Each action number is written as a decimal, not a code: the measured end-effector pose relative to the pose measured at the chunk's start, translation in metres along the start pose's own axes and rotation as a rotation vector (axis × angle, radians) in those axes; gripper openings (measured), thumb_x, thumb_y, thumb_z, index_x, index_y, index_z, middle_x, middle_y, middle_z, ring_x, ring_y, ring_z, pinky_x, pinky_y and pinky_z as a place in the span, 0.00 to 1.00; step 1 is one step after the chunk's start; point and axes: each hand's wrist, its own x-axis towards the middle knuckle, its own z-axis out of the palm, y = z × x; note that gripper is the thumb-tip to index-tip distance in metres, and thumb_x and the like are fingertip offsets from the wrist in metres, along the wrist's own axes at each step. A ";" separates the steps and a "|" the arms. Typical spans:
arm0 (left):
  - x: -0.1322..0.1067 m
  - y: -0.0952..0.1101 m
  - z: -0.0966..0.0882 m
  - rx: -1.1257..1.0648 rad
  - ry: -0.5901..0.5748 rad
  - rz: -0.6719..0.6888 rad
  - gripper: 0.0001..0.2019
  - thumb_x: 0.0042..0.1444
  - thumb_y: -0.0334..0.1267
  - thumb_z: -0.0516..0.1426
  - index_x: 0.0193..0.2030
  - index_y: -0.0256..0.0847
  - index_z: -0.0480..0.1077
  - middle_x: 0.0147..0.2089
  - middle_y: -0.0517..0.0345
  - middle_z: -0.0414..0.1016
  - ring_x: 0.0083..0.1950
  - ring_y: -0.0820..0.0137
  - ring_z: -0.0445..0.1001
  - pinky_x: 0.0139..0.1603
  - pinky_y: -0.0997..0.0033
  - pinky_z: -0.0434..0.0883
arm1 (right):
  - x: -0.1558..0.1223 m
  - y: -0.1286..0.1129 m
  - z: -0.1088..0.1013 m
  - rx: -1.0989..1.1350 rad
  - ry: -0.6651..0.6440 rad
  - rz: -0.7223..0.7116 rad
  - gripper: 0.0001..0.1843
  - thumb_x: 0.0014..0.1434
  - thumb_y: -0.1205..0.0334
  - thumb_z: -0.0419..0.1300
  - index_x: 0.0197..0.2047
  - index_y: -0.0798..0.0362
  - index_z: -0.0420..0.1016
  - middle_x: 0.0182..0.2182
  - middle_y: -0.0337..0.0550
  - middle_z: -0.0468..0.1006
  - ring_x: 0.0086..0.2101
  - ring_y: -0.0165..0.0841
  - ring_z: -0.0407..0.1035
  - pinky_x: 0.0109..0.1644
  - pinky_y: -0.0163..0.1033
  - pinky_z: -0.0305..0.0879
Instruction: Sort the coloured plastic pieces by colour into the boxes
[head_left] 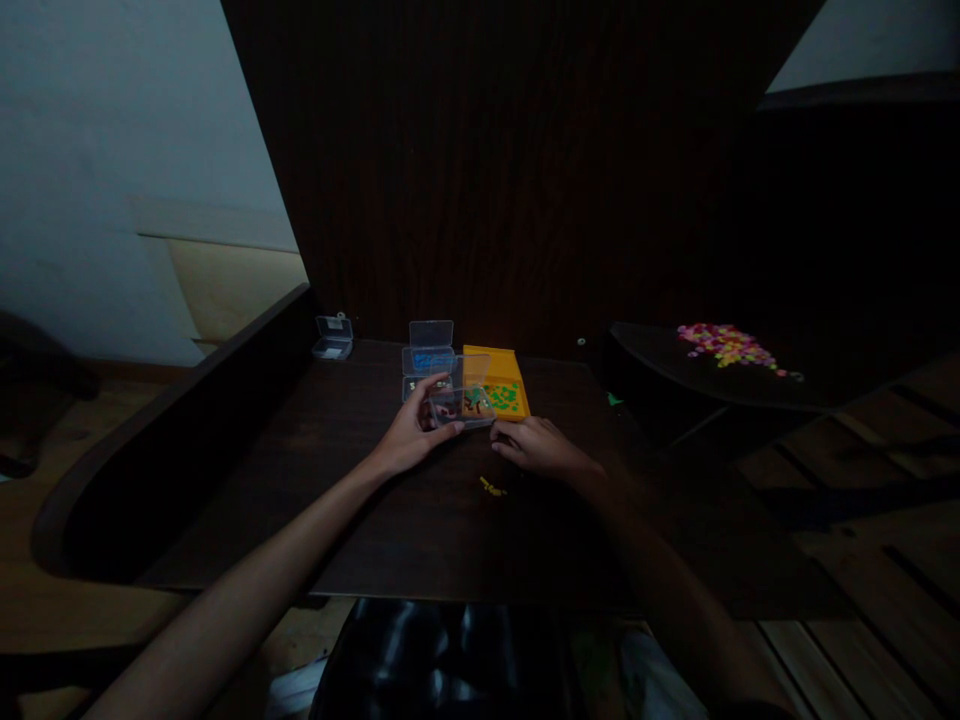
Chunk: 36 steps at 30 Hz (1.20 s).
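Note:
My left hand (415, 426) grips a clear plastic box (463, 405) with its lid raised, holding it tilted above the dark desk. Small dark pieces lie inside that box. My right hand (536, 444) is closed beside the box's right corner, its fingertips curled together; whatever they pinch, if anything, is too small to make out. Just behind the hands sits an open yellow case (519, 372) with many small green pieces (508, 396) in it. A little pile of yellow pieces (493, 487) lies on the desk in front of my right hand.
Behind the held box stands an open clear box with blue pieces (433, 360). Another open clear box (334, 338) is at the back left. A heap of pink and yellow pieces (731, 347) lies on a raised surface at right. A dark side panel (172, 430) borders the desk's left.

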 end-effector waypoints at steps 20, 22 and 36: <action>-0.002 0.003 0.001 -0.006 -0.049 0.026 0.37 0.46 0.38 0.66 0.62 0.44 0.57 0.59 0.46 0.64 0.49 0.64 0.72 0.55 0.52 0.70 | -0.002 0.002 -0.041 0.302 0.255 -0.082 0.15 0.63 0.58 0.55 0.44 0.57 0.77 0.21 0.36 0.71 0.22 0.26 0.61 0.29 0.31 0.52; -0.003 0.003 0.001 -0.010 -0.077 0.029 0.37 0.46 0.38 0.66 0.62 0.44 0.57 0.59 0.46 0.65 0.49 0.64 0.72 0.56 0.51 0.69 | 0.004 -0.007 -0.043 0.236 0.218 -0.125 0.13 0.62 0.61 0.56 0.45 0.55 0.78 0.25 0.39 0.75 0.25 0.27 0.64 0.32 0.32 0.55; -0.003 0.003 0.001 -0.027 -0.128 0.027 0.36 0.46 0.36 0.66 0.62 0.44 0.58 0.57 0.47 0.68 0.48 0.65 0.73 0.55 0.52 0.70 | 0.019 -0.017 -0.044 0.107 0.157 -0.204 0.14 0.61 0.64 0.56 0.48 0.48 0.79 0.39 0.44 0.81 0.37 0.35 0.72 0.42 0.36 0.62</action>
